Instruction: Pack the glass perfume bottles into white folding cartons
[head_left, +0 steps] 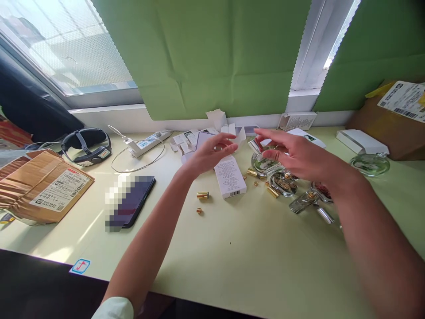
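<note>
My left hand (210,153) hovers above the pale green table (232,261), fingers loosely spread, holding nothing, just over a white printed box (229,176) lying flat. My right hand (292,154) is raised beside it, fingers apart and empty, above a cluster of glass perfume bottles (284,182) with gold collars. Small gold caps (202,195) lie loose on the table near the box. Folded white cartons (194,138) are piled behind my left hand.
A phone (131,201) lies left of centre. A brown parcel (40,186) and a head strap (86,144) sit at the left, a power strip (148,142) by the window. A round glass bottle (369,164), a white box (360,141) and a cardboard box (395,124) stand at the right.
</note>
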Demonstrator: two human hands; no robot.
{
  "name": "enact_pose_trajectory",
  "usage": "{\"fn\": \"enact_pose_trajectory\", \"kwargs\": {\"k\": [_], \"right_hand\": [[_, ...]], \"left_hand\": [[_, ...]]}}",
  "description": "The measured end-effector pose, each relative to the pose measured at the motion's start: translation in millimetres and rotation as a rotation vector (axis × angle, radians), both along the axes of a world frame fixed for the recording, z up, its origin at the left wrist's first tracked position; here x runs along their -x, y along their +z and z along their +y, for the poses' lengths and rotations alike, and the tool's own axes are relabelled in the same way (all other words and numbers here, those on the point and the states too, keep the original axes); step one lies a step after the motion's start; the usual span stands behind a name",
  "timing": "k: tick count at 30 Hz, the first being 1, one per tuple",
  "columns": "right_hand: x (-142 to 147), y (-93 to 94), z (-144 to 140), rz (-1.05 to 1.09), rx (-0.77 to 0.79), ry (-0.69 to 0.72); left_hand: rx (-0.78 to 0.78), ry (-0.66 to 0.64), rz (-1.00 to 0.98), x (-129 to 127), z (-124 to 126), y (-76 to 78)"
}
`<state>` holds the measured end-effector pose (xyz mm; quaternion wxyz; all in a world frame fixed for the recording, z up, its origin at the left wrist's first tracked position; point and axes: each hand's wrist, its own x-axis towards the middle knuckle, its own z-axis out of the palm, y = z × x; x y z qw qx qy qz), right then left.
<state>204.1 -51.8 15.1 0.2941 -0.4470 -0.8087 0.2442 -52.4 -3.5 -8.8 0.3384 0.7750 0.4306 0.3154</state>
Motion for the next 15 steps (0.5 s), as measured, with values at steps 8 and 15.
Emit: {"fn": "enact_pose_trajectory", "kwargs": {"k": [8,15], "right_hand": [[-8.5,8.9,-4.4,-0.059,0.090,-0.151],[-10.3,1.7,4.6,0.016,0.027,-0.187]], "left_hand": [[0.036,0.149,0.525,38.6,27.6,-33.4],[0.078,-0.022,0.632,27.7,21.8,-31.4]]}}
